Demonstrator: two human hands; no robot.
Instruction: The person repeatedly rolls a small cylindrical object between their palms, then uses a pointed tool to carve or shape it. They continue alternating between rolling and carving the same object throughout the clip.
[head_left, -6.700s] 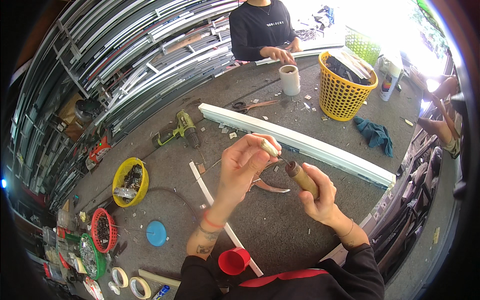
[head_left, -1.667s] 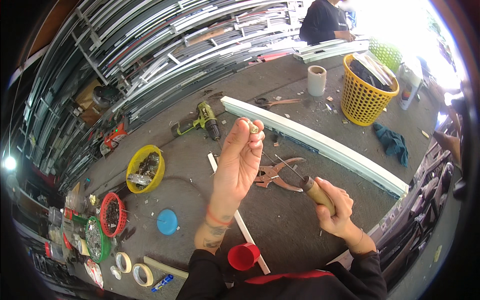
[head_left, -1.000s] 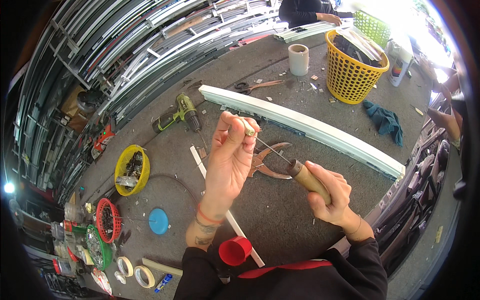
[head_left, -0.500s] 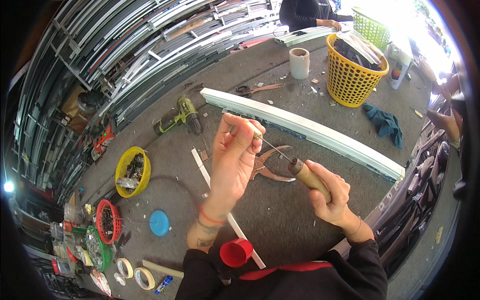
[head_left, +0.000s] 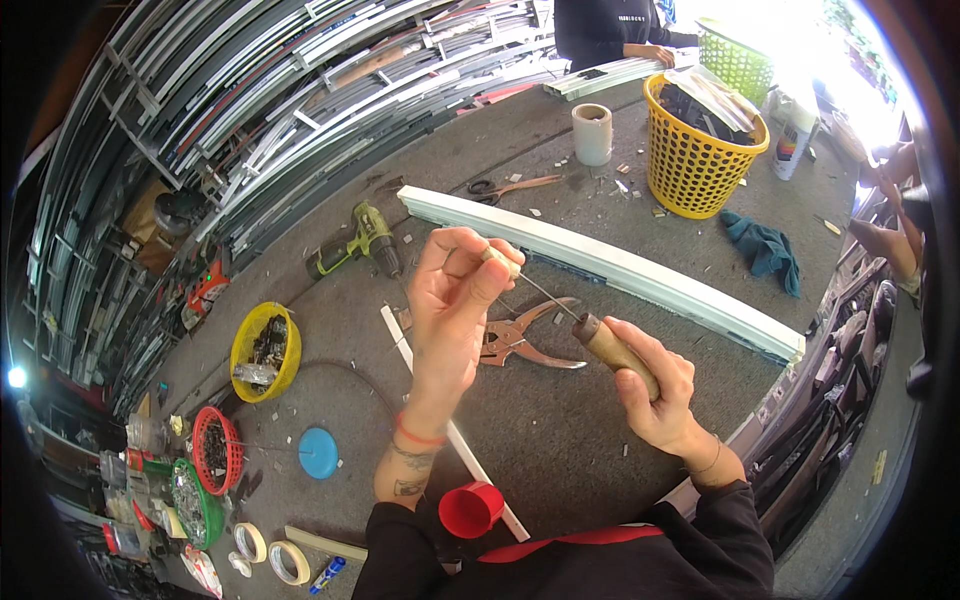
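My right hand (head_left: pixel 662 400) grips an awl by its wooden handle (head_left: pixel 618 356), with the thin metal shaft slanting up and left. In my left hand (head_left: pixel 448 315), thumb and fingers pinch a small beige piece (head_left: pixel 506 262), its kind unclear. The shaft's far end meets this piece; whether it goes in is hidden. Both hands are raised over the workbench. Copper-coloured pliers (head_left: pixel 511 337) lie beneath the shaft. Beyond my fingers, a long white profile (head_left: pixel 620 272) stretches across the bench. A narrow white strip (head_left: pixel 478 460) passes under my left wrist.
A red cup (head_left: pixel 462 512) stands close to my body. On the left are a green drill (head_left: pixel 372 235), a yellow bowl (head_left: pixel 290 365), baskets and tape rolls. Scissors (head_left: pixel 520 187), a yellow basket (head_left: pixel 690 170) and a teal cloth (head_left: pixel 760 245) lie farther off. Another person's hand (head_left: pixel 650 52) is at the far end.
My left fingers have shifted slightly left and opened out around the beige piece, so more of it shows. More of the pliers is visible. My right hand keeps its hold on the awl.
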